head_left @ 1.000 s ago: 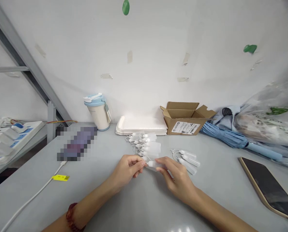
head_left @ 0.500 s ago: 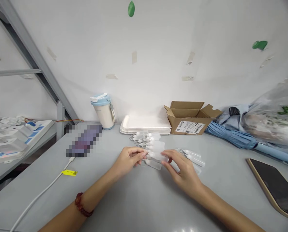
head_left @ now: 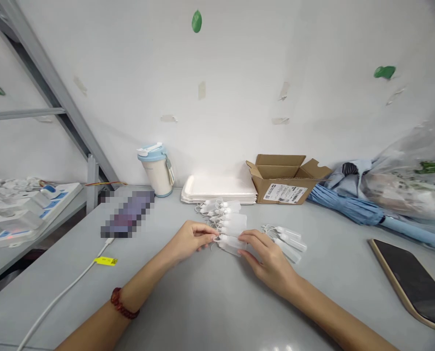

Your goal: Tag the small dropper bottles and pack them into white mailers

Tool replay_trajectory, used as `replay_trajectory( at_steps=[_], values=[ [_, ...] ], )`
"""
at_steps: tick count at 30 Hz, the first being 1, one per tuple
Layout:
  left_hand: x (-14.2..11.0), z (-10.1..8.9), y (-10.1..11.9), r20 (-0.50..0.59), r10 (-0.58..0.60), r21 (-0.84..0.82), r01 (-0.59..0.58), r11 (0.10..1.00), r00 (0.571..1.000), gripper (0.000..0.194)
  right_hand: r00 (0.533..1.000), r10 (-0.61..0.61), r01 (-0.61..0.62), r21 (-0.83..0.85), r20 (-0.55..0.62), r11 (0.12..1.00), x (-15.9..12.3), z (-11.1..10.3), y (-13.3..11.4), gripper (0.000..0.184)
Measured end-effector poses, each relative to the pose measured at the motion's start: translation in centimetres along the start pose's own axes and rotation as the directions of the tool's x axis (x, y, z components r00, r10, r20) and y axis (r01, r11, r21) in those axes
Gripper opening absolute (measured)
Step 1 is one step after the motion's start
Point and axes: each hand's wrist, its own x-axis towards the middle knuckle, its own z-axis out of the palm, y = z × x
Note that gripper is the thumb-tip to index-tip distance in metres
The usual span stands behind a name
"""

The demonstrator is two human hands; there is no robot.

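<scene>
In the middle of the table, a small translucent white tube point(head_left: 232, 242) with a thin looped cord lies between my two hands. My left hand point(head_left: 188, 241) is closed, thumb and forefinger pinching the tube's corded end. My right hand point(head_left: 267, 256) grips its other end between thumb and fingers. Just beyond, a row of similar tubes point(head_left: 235, 219) lies with the cords pointing left; one more shows partly under the held tube. To the right of my right hand, a few more tubes point(head_left: 292, 241) lie slanted on the table.
Behind the tubes is a stack of white padded envelopes point(head_left: 220, 189), beside an open cardboard box point(head_left: 283, 192). A cup point(head_left: 158, 173) stands at back left, near a pixelated device point(head_left: 127, 214) on a white cable. On the right are a blue umbrella point(head_left: 349, 207) and a phone point(head_left: 410, 278).
Both hands have come slightly nearer to me with the tube, which now lies lower over the front of the row. My right hand has shifted left, uncovering more of the tubes on the right.
</scene>
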Motion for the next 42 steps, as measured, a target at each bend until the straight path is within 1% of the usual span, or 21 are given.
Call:
replay_trajectory(
  at_steps=[3, 7, 11, 18, 21, 23, 24, 25, 26, 28, 30, 31, 35, 39, 42],
  values=[
    [0.2, 0.0, -0.2, -0.009, -0.011, 0.004, 0.011, 1.0, 1.0, 0.025, 1.0, 0.007, -0.007, -0.014, 0.018, 1.0, 0.0, 0.2, 0.3, 0.016],
    [0.2, 0.0, -0.3, -0.024, -0.016, 0.025, 0.016, 1.0, 1.0, 0.026, 1.0, -0.015, 0.016, -0.037, 0.016, 0.999, 0.1, 0.2, 0.5, 0.014],
    [0.0, 0.1, 0.1, -0.038, -0.044, 0.034, 0.045, 0.998, 0.998, 0.025, 0.998, -0.057, 0.058, -0.065, 0.02, 0.996, 0.2, 0.1, 0.4, 0.017],
    [-0.4, 0.0, 0.9, -0.016, -0.077, 0.003, 0.077, 0.997, 0.997, 0.025, 0.996, -0.087, 0.088, -0.124, 0.011, 0.988, 0.4, -0.5, 0.5, 0.019],
    [-0.3, 0.1, 0.8, -0.069, -0.096, -0.037, 0.094, 0.995, 0.993, 0.022, 0.997, -0.081, 0.081, -0.153, 0.006, 0.985, 0.8, -1.5, 1.2, 0.016],
    [-0.2, 0.1, 0.8, -0.142, -0.095, -0.073, 0.085, 0.994, 0.985, 0.017, 0.999, -0.029, 0.034, -0.175, 0.03, 0.984, 1.2, -2.6, 1.8, 0.011],
    [-0.2, 0.1, 0.9, -0.18, -0.087, -0.09, 0.072, 0.993, 0.98, 0.016, 0.998, 0.021, -0.01, -0.186, 0.053, 0.982, 1.3, -3.3, 2.1, 0.01],
    [-0.2, 0.2, 0.9, -0.211, -0.076, -0.104, 0.055, 0.993, 0.974, 0.014, 0.991, 0.099, -0.079, -0.206, 0.092, 0.975, 1.5, -4.0, 2.4, 0.008],
    [-0.3, 0.2, 1.0, -0.237, -0.063, -0.116, 0.036, 0.993, 0.969, 0.013, 0.971, 0.191, -0.156, -0.228, 0.144, 0.961, 1.7, -4.8, 2.6, 0.007],
    [-0.5, 0.3, 1.1, -0.267, -0.039, -0.13, 0.004, 0.992, 0.963, 0.012, 0.907, 0.352, -0.286, -0.277, 0.23, 0.917, 1.8, -6.1, 3.1, 0.013],
    [-0.7, 0.5, 1.3, -0.273, -0.02, -0.126, -0.015, 0.992, 0.962, 0.011, 0.85, 0.458, -0.367, -0.331, 0.26, 0.869, 1.8, -7.2, 3.3, 0.02],
    [-0.8, 0.6, 1.3, -0.271, -0.013, -0.119, -0.02, 0.993, 0.962, 0.011, 0.83, 0.491, -0.389, -0.355, 0.266, 0.85, 1.8, -7.5, 3.4, 0.022],
    [-1.1, 1.1, 1.6, -0.257, -0.01, -0.095, -0.014, 0.995, 0.966, 0.012, 0.782, 0.539, -0.392, -0.426, 0.311, 0.815, 1.4, -7.8, 3.6, 0.024],
    [-1.2, 1.5, 1.8, -0.237, -0.027, -0.099, 0.003, 0.995, 0.971, 0.013, 0.751, 0.565, -0.369, -0.492, 0.342, 0.788, 1.3, -7.1, 3.4, 0.017],
    [-1.3, 1.6, 1.9, -0.213, -0.025, -0.096, 0.004, 0.995, 0.977, 0.013, 0.736, 0.555, -0.343, -0.492, 0.389, 0.8, 1.4, -6.5, 2.7, 0.016]
  ],
)
